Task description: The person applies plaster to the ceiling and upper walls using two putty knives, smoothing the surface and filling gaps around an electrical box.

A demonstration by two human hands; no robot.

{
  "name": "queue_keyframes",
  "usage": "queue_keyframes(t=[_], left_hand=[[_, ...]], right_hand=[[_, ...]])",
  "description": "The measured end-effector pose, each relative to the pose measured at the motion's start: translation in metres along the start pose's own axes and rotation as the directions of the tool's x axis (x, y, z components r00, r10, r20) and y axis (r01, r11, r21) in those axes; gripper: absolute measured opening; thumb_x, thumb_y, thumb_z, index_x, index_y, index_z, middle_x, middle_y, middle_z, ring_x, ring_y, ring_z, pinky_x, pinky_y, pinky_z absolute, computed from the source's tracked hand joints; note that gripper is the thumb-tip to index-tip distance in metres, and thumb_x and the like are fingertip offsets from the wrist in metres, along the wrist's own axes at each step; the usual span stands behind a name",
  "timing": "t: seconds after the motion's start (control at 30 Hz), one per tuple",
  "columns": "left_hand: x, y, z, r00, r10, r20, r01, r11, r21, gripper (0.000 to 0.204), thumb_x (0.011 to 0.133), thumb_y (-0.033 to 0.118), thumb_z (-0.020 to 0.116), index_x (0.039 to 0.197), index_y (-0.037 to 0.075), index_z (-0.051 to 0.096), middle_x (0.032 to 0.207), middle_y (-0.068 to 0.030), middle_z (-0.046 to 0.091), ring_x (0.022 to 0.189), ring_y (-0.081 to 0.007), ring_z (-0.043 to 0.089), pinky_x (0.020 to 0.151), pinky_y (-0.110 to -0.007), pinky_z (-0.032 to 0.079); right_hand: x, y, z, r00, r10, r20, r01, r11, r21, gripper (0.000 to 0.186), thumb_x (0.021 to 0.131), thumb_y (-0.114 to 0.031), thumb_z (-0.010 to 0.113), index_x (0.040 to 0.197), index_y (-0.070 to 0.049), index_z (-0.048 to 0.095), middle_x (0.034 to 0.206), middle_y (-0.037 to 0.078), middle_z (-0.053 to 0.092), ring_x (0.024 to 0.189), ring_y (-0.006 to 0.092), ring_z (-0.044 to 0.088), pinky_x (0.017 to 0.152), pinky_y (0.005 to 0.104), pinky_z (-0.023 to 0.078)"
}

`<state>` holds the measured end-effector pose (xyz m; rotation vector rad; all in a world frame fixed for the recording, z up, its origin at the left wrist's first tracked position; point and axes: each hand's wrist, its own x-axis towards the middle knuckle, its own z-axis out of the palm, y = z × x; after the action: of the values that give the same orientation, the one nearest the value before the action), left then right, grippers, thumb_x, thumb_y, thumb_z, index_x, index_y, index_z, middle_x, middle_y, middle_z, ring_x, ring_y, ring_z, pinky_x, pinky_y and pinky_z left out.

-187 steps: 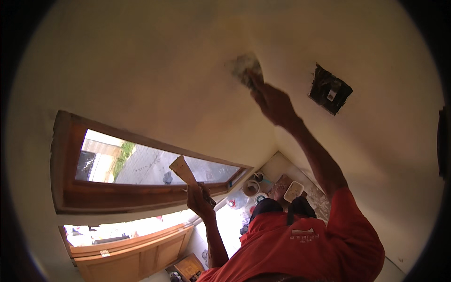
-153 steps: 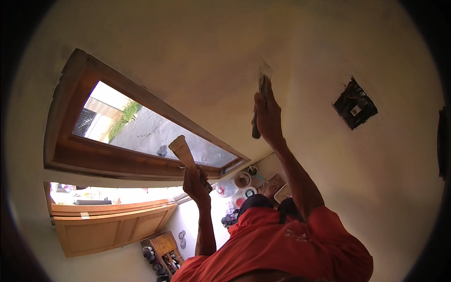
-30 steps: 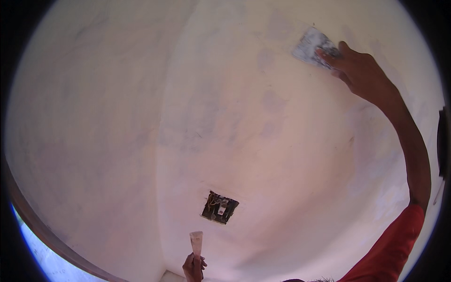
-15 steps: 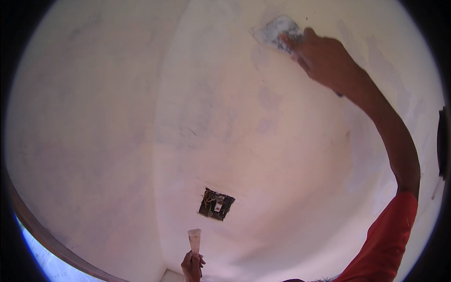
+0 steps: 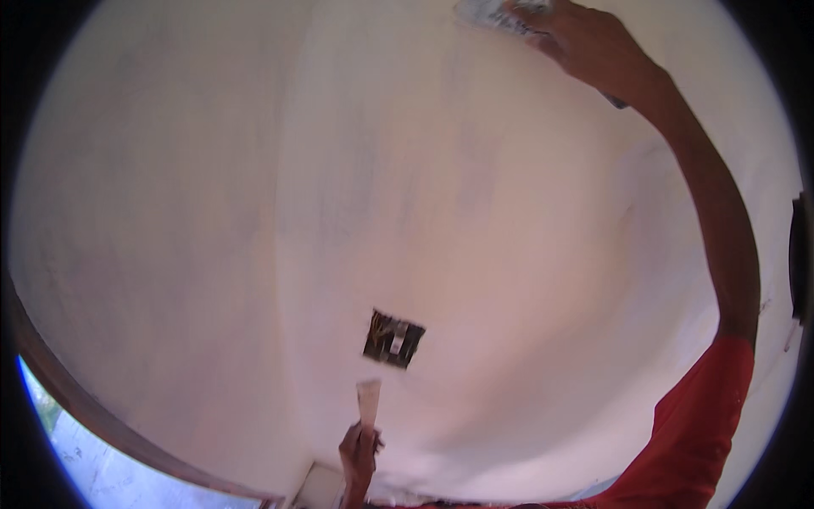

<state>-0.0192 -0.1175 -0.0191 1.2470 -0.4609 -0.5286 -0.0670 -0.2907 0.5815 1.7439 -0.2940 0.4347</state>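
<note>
Low at the left, a wooden window frame (image 5: 102,424) curves along the white plastered wall (image 5: 254,212). Next, the left hand (image 5: 359,454) grips a narrow putty knife (image 5: 369,403) upright just below a dark wall box opening (image 5: 394,338). Up at the right, the right hand (image 5: 589,42), arm in a red sleeve (image 5: 704,424), closes its fingers on a wide plaster blade (image 5: 492,13) pressed to the wall.

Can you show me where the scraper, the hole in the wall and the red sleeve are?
scraper (image 5: 368,401), head view, on its pale flat blade.
hole (image 5: 393,338), head view, on its dark middle.
sleeve (image 5: 699,424), head view, on the red cloth.
</note>
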Motion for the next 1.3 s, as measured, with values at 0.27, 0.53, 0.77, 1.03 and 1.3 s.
queue_keyframes(t=[0.27, 0.53, 0.77, 1.03, 1.3], left_hand=[[0.025, 0.089, 0.016, 0.984, 0.048, 0.173, -0.034, 0.996, -0.083, 0.031, 0.102, 0.023, 0.049, 0.085, -0.001, 0.057, 0.075, -0.0069, 0.059, 0.060, -0.0104, 0.054, 0.053, -0.025, 0.043], [0.023, 0.096, 0.012, 0.979, -0.002, 0.202, 0.020, 0.996, -0.083, 0.030, 0.102, 0.024, 0.051, 0.093, -0.001, 0.064, 0.076, -0.0058, 0.062, 0.059, -0.0080, 0.055, 0.051, -0.023, 0.042], [0.008, 0.102, 0.022, 0.980, 0.183, 0.071, -0.194, 0.963, 0.190, 0.028, 0.104, 0.020, 0.050, 0.095, -0.003, 0.064, 0.074, -0.0037, 0.057, 0.058, -0.0068, 0.051, 0.051, -0.023, 0.039], [0.008, 0.096, 0.025, 0.905, 0.424, 0.046, -0.417, 0.857, 0.304, 0.024, 0.104, 0.016, 0.050, 0.098, -0.004, 0.063, 0.080, -0.0052, 0.056, 0.063, -0.0088, 0.052, 0.053, -0.024, 0.040], [0.018, 0.104, 0.004, 0.922, 0.383, 0.049, -0.368, 0.832, 0.415, 0.019, 0.100, 0.011, 0.053, 0.105, -0.002, 0.067, 0.073, -0.0067, 0.058, 0.061, -0.0121, 0.054, 0.055, -0.029, 0.045]], right_hand=[[-0.190, -0.062, 0.029, 0.970, -0.129, 0.205, -0.076, 0.643, 0.762, 0.039, 0.098, -0.022, 0.057, 0.137, -0.017, 0.057, 0.126, 0.018, 0.062, 0.106, 0.0329, 0.058, 0.097, 0.0388, 0.044], [-0.273, -0.270, 0.048, 0.964, -0.013, 0.267, -0.267, -0.093, 0.959, 0.053, 0.083, 0.006, 0.064, 0.133, -0.012, 0.061, 0.098, 0.012, 0.059, 0.076, 0.0240, 0.059, 0.066, 0.0356, 0.052], [-0.259, -0.335, 0.026, 0.942, 0.089, 0.324, -0.312, -0.124, 0.942, 0.064, 0.088, 0.001, 0.064, 0.146, -0.021, 0.048, 0.099, 0.012, 0.051, 0.074, 0.0259, 0.062, 0.060, 0.0394, 0.054], [-0.278, -0.354, 0.026, 0.943, -0.039, 0.331, -0.332, 0.001, 0.943, 0.062, 0.090, -0.009, 0.064, 0.147, -0.024, 0.046, 0.095, 0.012, 0.048, 0.070, 0.0263, 0.061, 0.055, 0.0393, 0.055], [-0.282, -0.230, 0.031, 0.875, -0.116, 0.470, -0.452, -0.542, 0.709, 0.049, 0.091, 0.001, 0.057, 0.138, -0.011, 0.057, 0.079, 0.009, 0.048, 0.071, 0.0211, 0.051, 0.067, 0.0319, 0.046]])
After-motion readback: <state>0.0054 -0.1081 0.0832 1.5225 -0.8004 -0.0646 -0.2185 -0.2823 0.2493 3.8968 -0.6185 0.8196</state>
